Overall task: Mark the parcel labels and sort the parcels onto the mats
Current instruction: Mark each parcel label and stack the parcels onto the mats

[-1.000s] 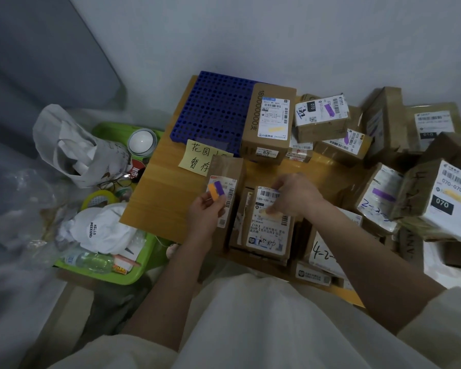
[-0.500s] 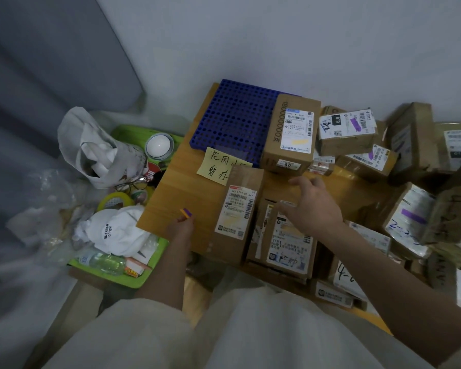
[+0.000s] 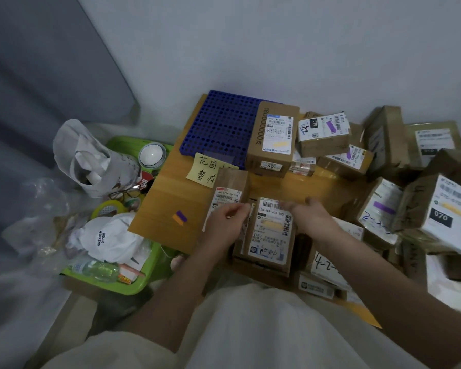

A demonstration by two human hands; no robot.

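Parcels of brown cardboard crowd the wooden board (image 3: 168, 209); the nearest, a small flat brown box (image 3: 270, 233), bears a white printed label with barcodes and a yellow highlighter streak. Beside it stands a taller brown parcel (image 3: 230, 193), partly covered by the left hand (image 3: 225, 222). An orange-and-purple marker pair (image 3: 179, 217) lies loose on the board, a yellow handwritten note (image 3: 204, 170) and a blue perforated plastic mat (image 3: 221, 126) beyond. The left hand's fingers curl at the small box's left edge; the right hand (image 3: 308, 213) hovers at its upper right corner, fingers relaxed; actual contact cannot be told.
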